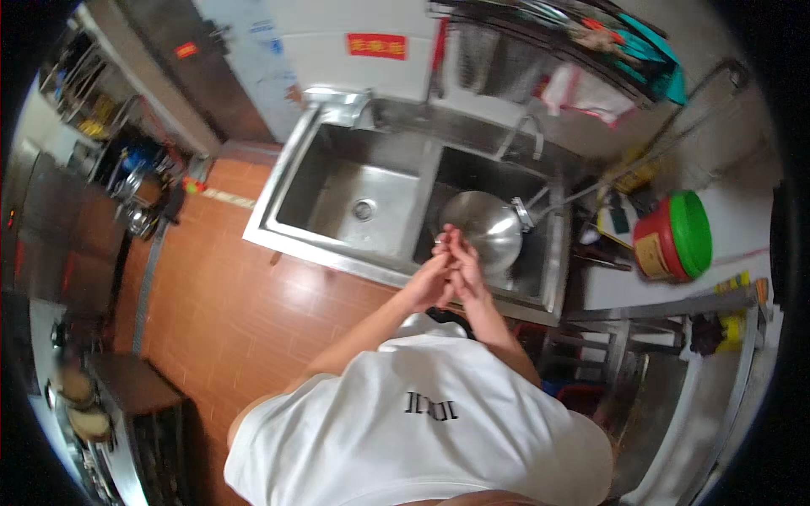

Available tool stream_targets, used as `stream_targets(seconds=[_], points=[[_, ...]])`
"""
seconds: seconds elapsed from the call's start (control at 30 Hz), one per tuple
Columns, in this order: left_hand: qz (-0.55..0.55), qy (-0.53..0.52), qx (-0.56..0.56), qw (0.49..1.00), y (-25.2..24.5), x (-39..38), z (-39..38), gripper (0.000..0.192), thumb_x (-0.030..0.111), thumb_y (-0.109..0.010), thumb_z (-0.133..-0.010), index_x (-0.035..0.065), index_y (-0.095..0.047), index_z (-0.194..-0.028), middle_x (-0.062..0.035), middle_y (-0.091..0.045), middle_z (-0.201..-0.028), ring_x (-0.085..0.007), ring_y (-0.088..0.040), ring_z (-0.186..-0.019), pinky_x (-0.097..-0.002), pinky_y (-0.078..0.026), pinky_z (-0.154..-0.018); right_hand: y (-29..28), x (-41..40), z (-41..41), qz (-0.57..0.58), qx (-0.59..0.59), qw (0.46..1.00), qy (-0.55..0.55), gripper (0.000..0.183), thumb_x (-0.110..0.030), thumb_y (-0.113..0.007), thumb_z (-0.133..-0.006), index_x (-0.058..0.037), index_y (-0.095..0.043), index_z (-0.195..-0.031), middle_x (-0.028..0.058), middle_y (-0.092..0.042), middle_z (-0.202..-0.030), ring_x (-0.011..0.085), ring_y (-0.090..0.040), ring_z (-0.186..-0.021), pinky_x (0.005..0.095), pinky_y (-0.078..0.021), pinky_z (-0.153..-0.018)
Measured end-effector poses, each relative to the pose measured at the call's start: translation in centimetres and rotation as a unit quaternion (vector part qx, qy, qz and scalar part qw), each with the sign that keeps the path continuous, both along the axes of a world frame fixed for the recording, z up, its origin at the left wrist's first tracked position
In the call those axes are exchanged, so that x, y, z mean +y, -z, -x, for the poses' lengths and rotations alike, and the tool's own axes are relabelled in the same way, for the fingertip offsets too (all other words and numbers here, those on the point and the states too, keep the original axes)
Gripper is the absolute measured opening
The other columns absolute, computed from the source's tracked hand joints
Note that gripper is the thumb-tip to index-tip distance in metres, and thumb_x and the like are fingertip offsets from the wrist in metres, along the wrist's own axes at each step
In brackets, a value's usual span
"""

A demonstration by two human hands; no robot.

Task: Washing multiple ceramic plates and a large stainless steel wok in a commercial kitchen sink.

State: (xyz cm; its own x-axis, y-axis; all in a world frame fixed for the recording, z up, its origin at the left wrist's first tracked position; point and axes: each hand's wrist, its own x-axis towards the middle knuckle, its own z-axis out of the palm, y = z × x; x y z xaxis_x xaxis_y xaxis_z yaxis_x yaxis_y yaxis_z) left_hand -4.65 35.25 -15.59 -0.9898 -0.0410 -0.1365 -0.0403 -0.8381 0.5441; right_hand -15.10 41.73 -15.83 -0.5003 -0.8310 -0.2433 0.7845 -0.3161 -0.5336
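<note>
My left hand (pixel 430 278) and my right hand (pixel 467 269) are brought together, palms facing, over the front edge of a double stainless-steel sink (pixel 392 272). Neither hand shows anything held; their fingers touch or overlap, partly hiding each other. Just beyond the fingertips, a round metal pan or bowl (pixel 490 224) lies in the right basin. A metal fitting (pixel 523 214) on a long pipe or handle reaches over its right side. The left basin (pixel 354 183) shows its drain. A curved faucet (pixel 538 142) stands behind the right basin.
A red bucket with a green lid (pixel 693 234) stands right of the sink. Above hangs a rack (pixel 607 69) with cloths. A metal-framed stand (pixel 664 313) is at the lower right. Orange tiled floor (pixel 240 297) lies left, with a dark-topped cabinet (pixel 136 386) at lower left.
</note>
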Motion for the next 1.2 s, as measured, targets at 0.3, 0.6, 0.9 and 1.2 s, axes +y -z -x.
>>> stream_targets(seconds=[0.3,0.6,0.9,1.2], points=[[0.054,0.07,-0.041,0.995,0.6,4.6,7.4,0.041,0.047,-0.044,-0.093,0.0115,-0.05,-0.114,-0.0051,-0.051,-0.053,-0.0142,-0.05,-0.041,-0.0234,-0.037,-0.035,1.2,5.4,5.6,-0.013,-0.003,0.995,0.102,0.027,-0.034,-0.057,-0.092,-0.0069,-0.059,-0.096,0.0026,-0.06,-0.075,0.0143,-0.057,-0.064,0.027,-0.048,-0.056],[0.121,0.119,-0.02,0.985,0.6,4.7,10.2,0.037,0.041,-0.047,-0.093,0.0062,-0.058,-0.086,-0.0062,-0.054,-0.055,-0.0165,-0.051,-0.045,-0.0263,-0.044,-0.051,1.0,6.0,9.0,0.001,-0.051,0.992,0.119,0.05,-0.056,-0.05,-0.088,-0.0124,-0.044,-0.064,-0.0003,-0.039,-0.048,0.0121,-0.038,-0.045,0.0264,-0.0339,-0.049],[-0.039,0.059,0.007,0.997,-0.1,3.9,8.0,0.037,0.043,-0.039,-0.096,0.0132,-0.05,-0.115,-0.0084,-0.061,-0.07,-0.0183,-0.053,-0.045,-0.0252,-0.042,-0.044,-0.2,4.6,8.1,0.07,0.043,0.993,0.088,0.038,-0.034,-0.045,-0.097,-0.0015,-0.057,-0.114,0.0054,-0.058,-0.076,0.0146,-0.051,-0.067,0.0248,-0.0447,-0.058],[-0.151,0.061,0.015,0.987,0.2,2.9,7.8,0.04,0.044,-0.036,-0.098,0.0127,-0.053,-0.114,-0.0071,-0.064,-0.073,-0.0149,-0.048,-0.041,-0.0233,-0.035,-0.042,0.2,3.4,6.2,0.002,-0.041,0.993,0.113,0.032,-0.032,-0.047,-0.097,-0.005,-0.061,-0.106,0.0036,-0.061,-0.079,0.0159,-0.055,-0.067,0.0267,-0.0468,-0.062]])
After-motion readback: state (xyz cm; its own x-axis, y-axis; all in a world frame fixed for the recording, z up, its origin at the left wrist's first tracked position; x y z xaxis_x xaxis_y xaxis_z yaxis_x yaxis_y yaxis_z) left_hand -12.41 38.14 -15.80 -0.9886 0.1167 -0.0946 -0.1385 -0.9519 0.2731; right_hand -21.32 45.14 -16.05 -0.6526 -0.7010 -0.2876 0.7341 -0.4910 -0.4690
